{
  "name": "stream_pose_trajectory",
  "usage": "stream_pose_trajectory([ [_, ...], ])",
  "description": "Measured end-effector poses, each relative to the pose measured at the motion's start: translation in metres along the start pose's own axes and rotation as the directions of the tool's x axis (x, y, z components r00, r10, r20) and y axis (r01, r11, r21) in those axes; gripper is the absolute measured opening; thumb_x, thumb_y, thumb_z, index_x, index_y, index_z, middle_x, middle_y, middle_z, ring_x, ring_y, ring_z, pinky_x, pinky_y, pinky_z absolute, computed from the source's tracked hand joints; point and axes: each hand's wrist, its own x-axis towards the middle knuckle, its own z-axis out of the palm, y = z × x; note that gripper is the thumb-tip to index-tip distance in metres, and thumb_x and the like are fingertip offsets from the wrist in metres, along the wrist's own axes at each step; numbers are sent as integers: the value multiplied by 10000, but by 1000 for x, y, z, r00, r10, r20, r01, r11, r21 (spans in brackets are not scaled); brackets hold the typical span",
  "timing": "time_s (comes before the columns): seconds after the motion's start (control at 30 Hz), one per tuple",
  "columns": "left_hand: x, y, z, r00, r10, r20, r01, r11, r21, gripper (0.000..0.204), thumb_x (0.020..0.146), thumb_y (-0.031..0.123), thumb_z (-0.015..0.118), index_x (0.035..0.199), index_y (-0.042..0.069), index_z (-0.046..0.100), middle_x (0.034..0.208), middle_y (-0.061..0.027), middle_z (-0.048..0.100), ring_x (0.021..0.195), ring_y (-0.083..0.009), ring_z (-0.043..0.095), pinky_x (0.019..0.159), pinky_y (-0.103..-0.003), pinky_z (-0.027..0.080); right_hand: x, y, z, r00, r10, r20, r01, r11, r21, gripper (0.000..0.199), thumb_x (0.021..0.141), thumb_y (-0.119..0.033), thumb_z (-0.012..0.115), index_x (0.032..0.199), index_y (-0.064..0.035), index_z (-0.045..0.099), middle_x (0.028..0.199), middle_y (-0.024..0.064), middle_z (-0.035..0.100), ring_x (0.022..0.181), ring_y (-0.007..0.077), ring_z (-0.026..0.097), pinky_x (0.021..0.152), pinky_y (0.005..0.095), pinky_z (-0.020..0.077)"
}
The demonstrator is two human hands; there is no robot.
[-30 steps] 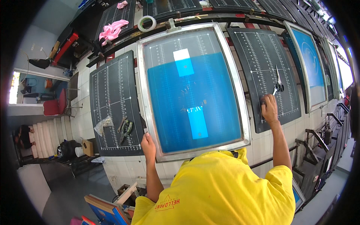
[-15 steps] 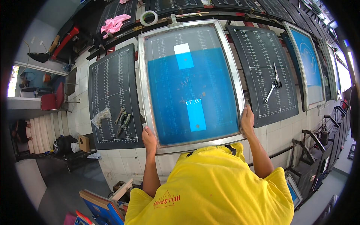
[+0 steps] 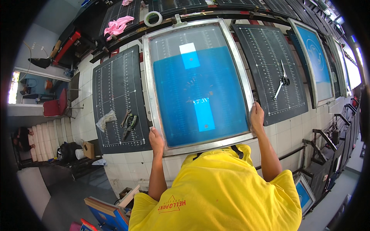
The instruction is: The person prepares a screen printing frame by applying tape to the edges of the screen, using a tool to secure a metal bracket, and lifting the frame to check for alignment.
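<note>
A large silkscreen frame (image 3: 208,145) with a pale metal rim lies in front of me, its mesh mostly coated blue (image 3: 177,92) and greyish at the far end. My left hand (image 3: 156,141) grips the rim at the near left corner, thumb on top. On the near right side, my right hand (image 3: 257,117) has its fingers around the rim; the undersides of both grips are hidden. Through the mesh show a white rectangle (image 3: 187,47) near the far end and a light blue one (image 3: 205,115) nearer me.
Left, a black gridded board (image 3: 117,92) holds a plastic bag (image 3: 106,120) and pliers (image 3: 130,125). On the right board (image 3: 266,50) lie scissors (image 3: 285,80) and a wrench (image 3: 277,91). Beyond are a tape roll (image 3: 153,18) and pink cloth (image 3: 117,27). Another blue screen (image 3: 318,57) stands far right.
The whole view has turned slightly, so frame and boards sit a little differently in it. Both hands keep the same hold on the silkscreen frame.
</note>
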Motion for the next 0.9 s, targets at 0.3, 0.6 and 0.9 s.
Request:
stream_pose_trajectory([
  [0.3,2,3,-5,997,-20,81,31,990,-139,504,1025,348,341,881,-87,550,766,-217,558,734,-360,529,730,-450,410,2,2,-3,999,-35,22,33,997,65,363,998,-254,412,1123,35,593,957,274,646,890,420,625,783,440,471],
  [0.6,-10,-14,-10,999,-3,32,9,979,-204,500,1021,362,368,843,-74,535,708,-156,529,682,-280,494,684,-432,398,-13,19,-2,992,103,75,-107,993,43,466,994,-347,431,875,74,590,758,272,590,707,402,572,692,457,443],
  [0.9,-21,5,-15,997,38,71,-26,985,-172,501,1017,302,352,852,-117,570,748,-213,600,710,-316,561,711,-442,419,-26,12,-32,987,160,11,-161,984,72,481,965,-377,480,796,62,582,718,250,579,643,341,561,664,460,434],
])
